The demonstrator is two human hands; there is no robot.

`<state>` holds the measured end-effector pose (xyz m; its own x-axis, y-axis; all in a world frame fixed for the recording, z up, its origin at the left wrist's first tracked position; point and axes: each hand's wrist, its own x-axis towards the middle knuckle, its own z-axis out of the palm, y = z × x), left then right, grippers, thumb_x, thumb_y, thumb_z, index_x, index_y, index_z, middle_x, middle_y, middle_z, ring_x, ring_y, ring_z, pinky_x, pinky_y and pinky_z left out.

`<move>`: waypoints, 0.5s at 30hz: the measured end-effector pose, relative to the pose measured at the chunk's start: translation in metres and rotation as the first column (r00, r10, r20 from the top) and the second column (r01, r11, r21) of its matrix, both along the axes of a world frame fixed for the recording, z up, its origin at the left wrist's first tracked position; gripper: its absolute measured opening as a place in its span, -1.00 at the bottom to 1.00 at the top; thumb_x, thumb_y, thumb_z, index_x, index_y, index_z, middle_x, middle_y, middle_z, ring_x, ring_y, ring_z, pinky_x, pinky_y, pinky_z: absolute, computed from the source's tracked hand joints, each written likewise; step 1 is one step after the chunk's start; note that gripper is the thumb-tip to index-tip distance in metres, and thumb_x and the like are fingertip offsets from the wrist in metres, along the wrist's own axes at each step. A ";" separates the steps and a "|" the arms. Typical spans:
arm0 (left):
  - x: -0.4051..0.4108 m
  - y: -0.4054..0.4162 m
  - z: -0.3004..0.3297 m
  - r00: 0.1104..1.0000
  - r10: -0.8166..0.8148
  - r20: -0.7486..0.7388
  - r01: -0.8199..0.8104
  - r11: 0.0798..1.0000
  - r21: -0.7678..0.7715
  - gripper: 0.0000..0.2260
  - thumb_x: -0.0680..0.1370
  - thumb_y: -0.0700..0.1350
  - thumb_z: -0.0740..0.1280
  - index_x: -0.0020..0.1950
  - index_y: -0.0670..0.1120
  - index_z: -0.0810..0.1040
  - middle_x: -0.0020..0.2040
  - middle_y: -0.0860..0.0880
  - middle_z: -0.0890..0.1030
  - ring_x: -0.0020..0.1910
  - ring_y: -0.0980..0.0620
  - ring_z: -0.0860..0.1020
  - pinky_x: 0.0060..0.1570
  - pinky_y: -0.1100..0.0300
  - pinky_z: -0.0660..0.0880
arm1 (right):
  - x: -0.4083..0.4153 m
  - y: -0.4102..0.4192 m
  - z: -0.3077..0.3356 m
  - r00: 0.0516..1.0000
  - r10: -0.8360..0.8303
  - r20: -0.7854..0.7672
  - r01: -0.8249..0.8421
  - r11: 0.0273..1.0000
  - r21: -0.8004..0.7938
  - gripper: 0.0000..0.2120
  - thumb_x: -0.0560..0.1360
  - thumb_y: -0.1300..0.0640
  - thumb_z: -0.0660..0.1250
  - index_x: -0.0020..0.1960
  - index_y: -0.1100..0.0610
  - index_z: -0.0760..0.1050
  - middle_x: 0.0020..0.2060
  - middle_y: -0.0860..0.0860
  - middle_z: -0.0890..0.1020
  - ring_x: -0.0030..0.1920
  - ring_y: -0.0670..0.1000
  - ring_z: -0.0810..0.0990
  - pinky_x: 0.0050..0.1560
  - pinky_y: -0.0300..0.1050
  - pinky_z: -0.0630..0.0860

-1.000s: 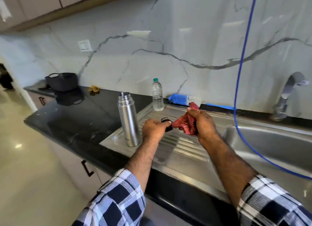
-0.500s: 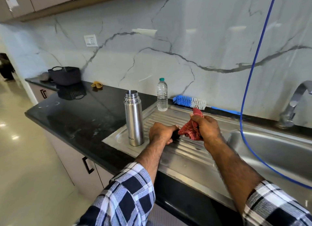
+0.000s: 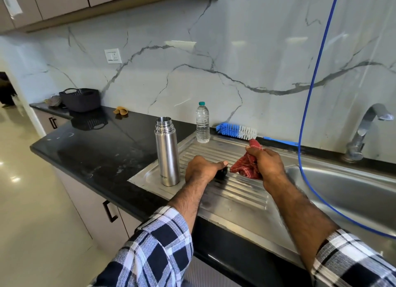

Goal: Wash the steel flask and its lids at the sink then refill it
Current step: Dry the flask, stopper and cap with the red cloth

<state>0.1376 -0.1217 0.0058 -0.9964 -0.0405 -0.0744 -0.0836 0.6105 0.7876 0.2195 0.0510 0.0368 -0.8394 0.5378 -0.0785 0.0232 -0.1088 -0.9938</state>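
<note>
The steel flask (image 3: 167,153) stands upright and uncapped at the left end of the ribbed steel drainboard (image 3: 235,192). My left hand (image 3: 203,168) is closed over a small black lid (image 3: 222,171) that rests low on the drainboard, just right of the flask; most of the lid is hidden. My right hand (image 3: 267,164) grips a bunched red checked cloth (image 3: 246,166), held a little right of the lid and apart from it.
A small water bottle (image 3: 202,123) and a blue-and-white bottle brush (image 3: 236,131) sit at the back of the drainboard. The sink basin (image 3: 353,192) and tap (image 3: 364,132) are to the right. A blue hose (image 3: 308,106) hangs into the basin. A dark basket (image 3: 81,99) sits far left.
My left hand has lowered the black lid from mid-air down onto the drainboard. The red cloth has come away from the lid. The view has tilted and shifted.
</note>
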 end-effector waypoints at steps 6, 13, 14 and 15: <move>0.016 0.019 0.012 0.986 -0.059 -0.158 0.056 0.998 -0.020 -0.55 0.48 0.33 0.51 -0.04 -0.06 0.61 -0.28 0.00 0.59 -0.36 0.03 0.53 -0.38 0.24 0.37 | 0.011 0.023 0.004 0.998 -0.057 0.015 0.057 0.998 -0.006 -0.62 0.52 0.01 0.53 0.23 0.20 0.59 -0.12 0.21 0.77 -0.28 0.20 0.78 -0.29 -0.03 0.70; 0.028 0.066 0.022 0.978 -0.128 -0.163 0.135 0.990 0.032 -0.66 0.51 0.15 0.55 0.09 -0.04 0.60 -0.06 0.02 0.67 -0.14 -0.01 0.64 -0.20 0.13 0.58 | 0.024 0.063 0.009 0.983 -0.178 0.037 0.180 0.982 -0.061 -0.60 0.46 0.00 0.58 0.15 0.23 0.63 -0.30 0.16 0.75 -0.39 0.16 0.74 -0.30 -0.08 0.65; 0.027 0.073 0.023 0.981 -0.128 -0.143 0.133 0.991 0.027 -0.64 0.51 0.11 0.56 0.17 -0.05 0.59 0.04 -0.01 0.68 -0.04 -0.04 0.66 -0.21 0.13 0.57 | 0.025 0.066 0.010 0.982 -0.183 0.041 0.185 0.981 -0.055 -0.65 0.48 0.04 0.57 0.12 0.23 0.63 -0.35 0.14 0.74 -0.42 0.13 0.73 -0.37 -0.11 0.63; 0.027 0.077 0.023 0.984 -0.129 -0.125 0.134 0.991 0.026 -0.61 0.53 0.06 0.56 0.24 -0.07 0.56 0.12 -0.03 0.67 0.03 -0.06 0.66 -0.26 0.15 0.52 | 0.025 0.067 0.010 0.983 -0.179 0.042 0.181 0.982 -0.055 -0.68 0.49 0.07 0.56 0.12 0.25 0.62 -0.37 0.14 0.73 -0.46 0.13 0.71 -0.43 -0.12 0.62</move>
